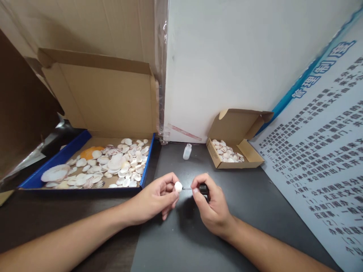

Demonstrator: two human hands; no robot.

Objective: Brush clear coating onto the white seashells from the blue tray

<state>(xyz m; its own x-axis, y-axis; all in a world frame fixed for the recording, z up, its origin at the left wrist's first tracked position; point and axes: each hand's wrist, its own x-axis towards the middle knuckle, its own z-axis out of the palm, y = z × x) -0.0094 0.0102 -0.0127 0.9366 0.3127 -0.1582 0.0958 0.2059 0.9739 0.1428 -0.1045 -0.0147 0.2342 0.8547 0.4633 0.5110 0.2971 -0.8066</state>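
Observation:
A small white shell point(178, 186) is pinched between the thumb and fingers of my left hand point(159, 198). My right hand point(211, 204) is closed around a black cap point(203, 189) with a thin applicator stem point(187, 189). The stem points left, and its dark tip is at the shell's right edge; whether it touches cannot be told. Behind both hands, a small translucent bottle point(187, 152) stands upright and uncapped on the dark table point(241, 211).
At the left, an open blue-edged box point(146, 162) holds several shells of different sizes and an orange one. A smaller open cardboard box point(255, 158) at the back right holds several shells. A white panel point(221, 56) rises behind, and a printed board point(320, 132) leans at the right.

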